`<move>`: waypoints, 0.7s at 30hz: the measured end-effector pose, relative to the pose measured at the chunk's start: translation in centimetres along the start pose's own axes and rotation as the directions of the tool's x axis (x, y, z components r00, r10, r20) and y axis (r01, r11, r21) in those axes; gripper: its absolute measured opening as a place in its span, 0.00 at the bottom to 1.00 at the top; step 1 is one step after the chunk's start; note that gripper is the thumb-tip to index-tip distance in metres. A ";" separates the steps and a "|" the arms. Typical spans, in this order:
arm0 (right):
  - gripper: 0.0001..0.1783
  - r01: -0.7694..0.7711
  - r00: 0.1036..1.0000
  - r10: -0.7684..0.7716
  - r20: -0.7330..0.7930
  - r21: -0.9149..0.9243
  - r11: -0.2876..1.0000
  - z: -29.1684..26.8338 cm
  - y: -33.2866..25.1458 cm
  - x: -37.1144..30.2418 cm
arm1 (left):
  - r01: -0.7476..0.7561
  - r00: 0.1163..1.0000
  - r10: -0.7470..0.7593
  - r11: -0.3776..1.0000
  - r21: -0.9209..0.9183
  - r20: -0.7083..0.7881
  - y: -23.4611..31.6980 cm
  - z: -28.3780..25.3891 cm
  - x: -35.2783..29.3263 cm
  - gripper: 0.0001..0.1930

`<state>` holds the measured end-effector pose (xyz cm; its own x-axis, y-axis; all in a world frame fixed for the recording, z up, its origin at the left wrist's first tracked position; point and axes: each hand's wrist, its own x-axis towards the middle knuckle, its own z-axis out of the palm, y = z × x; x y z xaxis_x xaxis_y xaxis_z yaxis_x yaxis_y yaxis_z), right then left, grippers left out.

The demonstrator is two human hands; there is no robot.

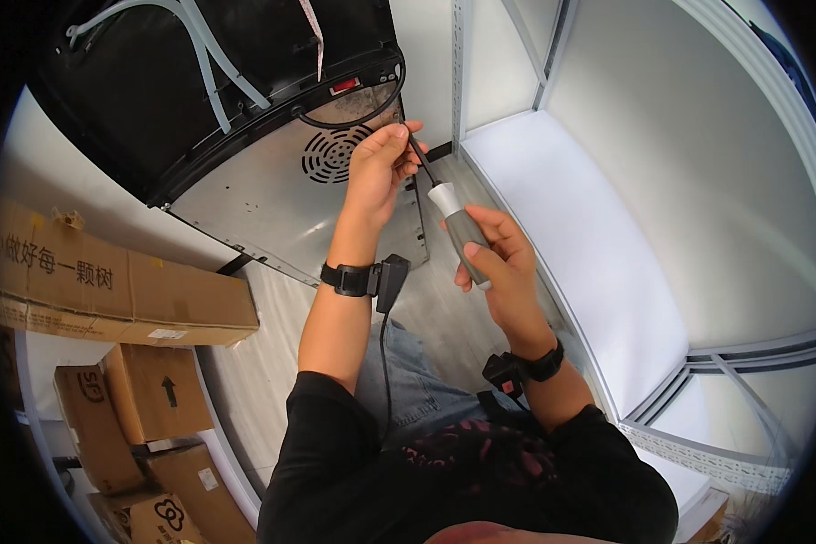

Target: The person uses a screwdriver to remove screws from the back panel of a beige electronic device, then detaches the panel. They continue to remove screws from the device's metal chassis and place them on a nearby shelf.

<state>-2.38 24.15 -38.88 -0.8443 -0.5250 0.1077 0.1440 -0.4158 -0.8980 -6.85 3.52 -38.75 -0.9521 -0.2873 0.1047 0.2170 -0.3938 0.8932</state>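
A screwdriver (461, 227) with a grey handle, pale collar and dark shaft slants up and to the left. My right hand (508, 263) is closed around its handle, thumb along the side. My left hand (383, 172) closes its thumb and fingers about the shaft near the tip; the tip itself is hidden by those fingers. They are at the right edge of a metal panel (272, 204) with a round slotted vent, part of a large black appliance (199, 72). A black cable (358, 123) loops above the left hand, beside a red switch (344, 86).
Grey hoses (199, 45) hang on the appliance's black upper part. Cardboard boxes (159, 394) are stacked on a shelf at the left, with a long carton (190, 295) above. A white metal-framed shelf (580, 236) stands close on the right. Both wrists wear black straps with small devices.
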 end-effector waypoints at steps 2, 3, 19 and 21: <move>0.21 -0.014 1.000 0.014 0.008 0.008 1.000 0.0 0.0 0.3 | -0.013 1.000 0.013 1.000 -0.008 -0.011 -0.1 -0.1 0.1 0.14; 0.22 -0.015 1.000 0.015 0.008 -0.004 1.000 -0.1 0.1 0.5 | -0.015 1.000 0.015 1.000 -0.011 -0.014 -0.2 -0.3 0.3 0.14; 0.21 -0.054 0.998 0.054 0.020 0.029 0.998 -0.4 -0.6 1.1 | -0.050 0.998 0.050 0.999 0.003 -0.046 -0.5 -0.6 0.4 0.13; 0.21 -0.059 0.998 0.059 0.014 0.042 0.997 -0.3 -0.7 1.3 | -0.065 0.993 0.064 0.998 0.001 -0.094 -0.2 0.0 0.6 0.13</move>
<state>-3.73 24.02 -38.27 -0.8272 -0.5586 0.0605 0.2152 -0.4145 -0.8843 -7.43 3.41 -38.85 -0.9116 -0.3930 0.1203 0.2778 -0.3735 0.8850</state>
